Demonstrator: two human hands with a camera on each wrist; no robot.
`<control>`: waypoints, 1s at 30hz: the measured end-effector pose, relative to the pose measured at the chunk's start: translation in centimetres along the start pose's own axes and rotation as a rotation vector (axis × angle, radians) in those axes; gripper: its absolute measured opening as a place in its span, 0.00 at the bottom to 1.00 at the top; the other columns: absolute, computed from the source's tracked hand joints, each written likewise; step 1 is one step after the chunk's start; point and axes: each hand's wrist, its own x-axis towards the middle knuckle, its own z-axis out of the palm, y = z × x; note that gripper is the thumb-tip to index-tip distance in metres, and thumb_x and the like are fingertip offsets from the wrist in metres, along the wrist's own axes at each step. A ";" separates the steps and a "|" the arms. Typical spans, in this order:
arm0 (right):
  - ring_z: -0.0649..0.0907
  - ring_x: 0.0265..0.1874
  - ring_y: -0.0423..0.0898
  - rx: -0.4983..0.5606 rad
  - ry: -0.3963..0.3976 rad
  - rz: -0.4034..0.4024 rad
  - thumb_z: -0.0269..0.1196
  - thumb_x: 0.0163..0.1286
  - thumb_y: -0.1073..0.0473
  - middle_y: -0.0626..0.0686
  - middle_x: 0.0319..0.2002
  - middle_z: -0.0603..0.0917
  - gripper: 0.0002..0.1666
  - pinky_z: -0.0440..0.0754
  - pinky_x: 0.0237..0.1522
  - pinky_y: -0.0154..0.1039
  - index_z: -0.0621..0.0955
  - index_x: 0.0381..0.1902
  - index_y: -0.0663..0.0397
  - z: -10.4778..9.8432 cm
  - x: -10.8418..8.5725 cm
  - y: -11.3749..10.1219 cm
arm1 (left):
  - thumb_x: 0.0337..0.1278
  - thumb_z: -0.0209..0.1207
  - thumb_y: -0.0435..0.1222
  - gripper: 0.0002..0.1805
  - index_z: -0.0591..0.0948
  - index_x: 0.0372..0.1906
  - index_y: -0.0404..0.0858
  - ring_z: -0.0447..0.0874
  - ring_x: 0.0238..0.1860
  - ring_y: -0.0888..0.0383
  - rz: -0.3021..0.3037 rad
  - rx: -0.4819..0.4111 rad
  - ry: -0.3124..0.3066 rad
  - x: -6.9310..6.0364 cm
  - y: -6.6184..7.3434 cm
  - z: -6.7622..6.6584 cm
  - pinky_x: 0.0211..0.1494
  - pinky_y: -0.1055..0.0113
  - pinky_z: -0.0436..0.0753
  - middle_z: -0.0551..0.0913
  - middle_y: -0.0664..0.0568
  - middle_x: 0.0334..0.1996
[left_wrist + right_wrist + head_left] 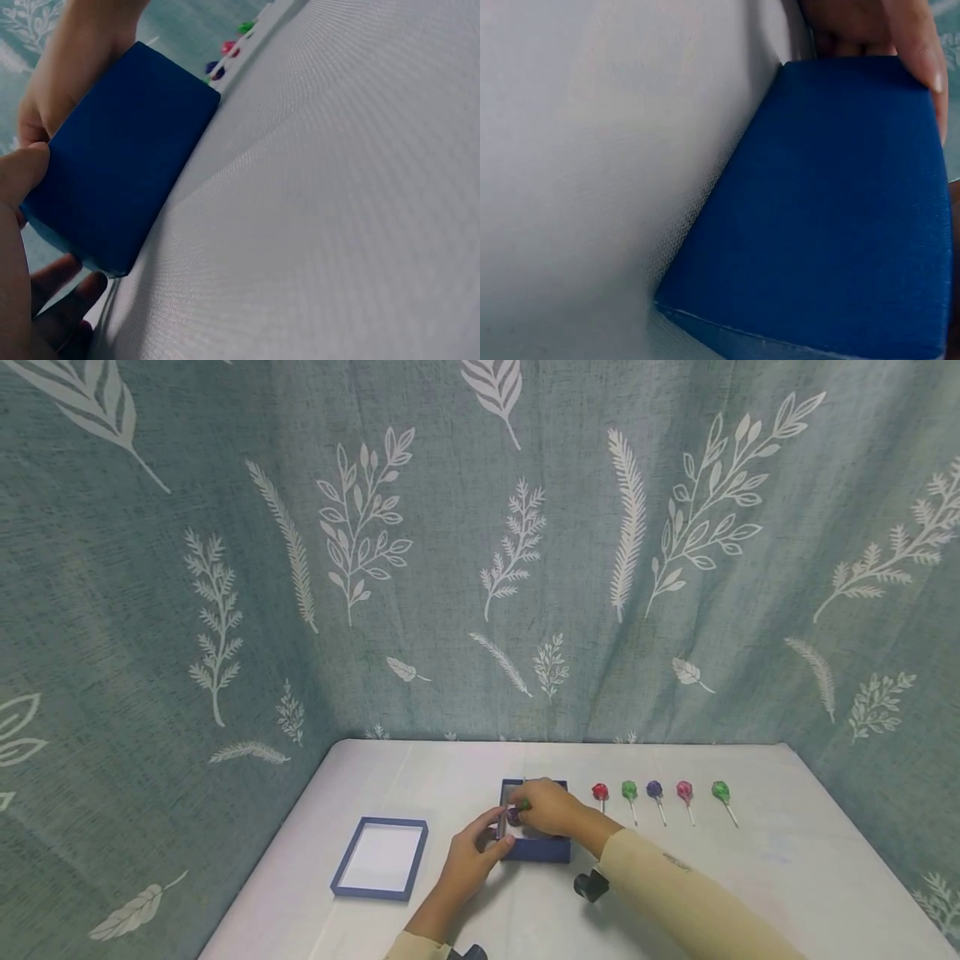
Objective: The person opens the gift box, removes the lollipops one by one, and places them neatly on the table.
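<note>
An open blue box [535, 850] stands on the table. My left hand [467, 862] grips its left side, thumb on the near left corner and fingers along the outer wall. In the left wrist view the thumb of my left hand [22, 176] presses the rim of the blue box [124, 157]. Over the box, my right hand [551, 807] reaches inside with curled fingers, pinching a green lollipop [525, 806]. Beside it in the box is a purple lollipop [513, 817]. The right wrist view shows the box's outer wall [817, 202]; my right hand is out of that view.
A row of lollipops lies right of the box: red [600, 792], green [628, 790], purple [654, 789], pink [684, 790] and another green [721, 791]. At the left lies a blue-rimmed lid [342, 868] with a white inside. A patterned curtain [450, 568] hangs behind the table.
</note>
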 end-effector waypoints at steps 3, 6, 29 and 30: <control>0.84 0.44 0.48 0.003 0.001 0.022 0.69 0.60 0.63 0.47 0.41 0.86 0.14 0.81 0.51 0.49 0.86 0.45 0.50 0.1 0.2 0.0 | 0.59 0.64 0.50 0.29 0.74 0.65 0.51 0.80 0.55 0.54 0.000 -0.004 -0.001 0.0 0.0 0.1 0.68 0.41 0.64 0.78 0.54 0.60; 0.84 0.45 0.47 -0.022 -0.007 0.028 0.70 0.59 0.61 0.45 0.40 0.86 0.13 0.80 0.52 0.49 0.87 0.44 0.48 0.2 0.3 -0.1 | 0.59 0.64 0.48 0.28 0.74 0.65 0.50 0.80 0.55 0.54 0.015 -0.009 0.003 0.1 0.0 0.1 0.68 0.41 0.63 0.78 0.54 0.60; 0.84 0.39 0.42 -0.230 0.018 -0.094 0.70 0.61 0.59 0.39 0.33 0.84 0.07 0.83 0.47 0.41 0.86 0.38 0.45 1.2 0.3 -0.2 | 0.60 0.64 0.49 0.28 0.74 0.65 0.51 0.79 0.56 0.53 -0.007 0.017 0.013 0.1 -0.1 0.1 0.69 0.40 0.62 0.78 0.53 0.60; 0.84 0.40 0.43 -0.236 0.022 -0.096 0.68 0.62 0.59 0.39 0.34 0.84 0.07 0.82 0.48 0.42 0.86 0.39 0.45 1.1 0.3 -0.2 | 0.60 0.64 0.48 0.28 0.74 0.65 0.50 0.79 0.56 0.53 -0.006 0.018 0.013 0.0 -0.1 0.1 0.68 0.40 0.62 0.78 0.53 0.60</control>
